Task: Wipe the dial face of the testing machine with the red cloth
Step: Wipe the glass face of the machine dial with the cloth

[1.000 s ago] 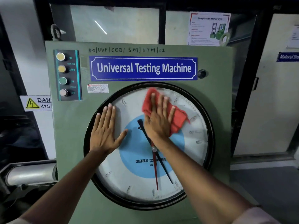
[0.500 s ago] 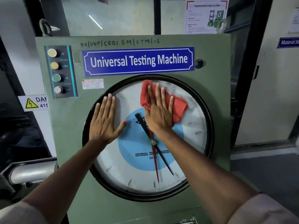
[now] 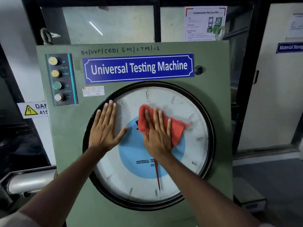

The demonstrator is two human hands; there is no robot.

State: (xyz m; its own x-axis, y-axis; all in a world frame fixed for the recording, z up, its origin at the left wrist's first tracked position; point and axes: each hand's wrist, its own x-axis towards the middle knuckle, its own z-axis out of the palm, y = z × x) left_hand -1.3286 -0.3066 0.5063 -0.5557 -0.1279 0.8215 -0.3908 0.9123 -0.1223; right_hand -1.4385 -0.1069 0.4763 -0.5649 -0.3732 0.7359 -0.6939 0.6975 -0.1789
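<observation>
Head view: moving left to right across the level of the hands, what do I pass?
Danger sign → left hand, flat on the dial's left side → red cloth under the right hand → right part of the dial face → black dial rim.

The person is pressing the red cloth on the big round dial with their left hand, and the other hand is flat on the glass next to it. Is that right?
Not quite. The head view shows the right hand pressing the red cloth on the dial face. The left hand is the one lying flat beside it, with no cloth.
</observation>
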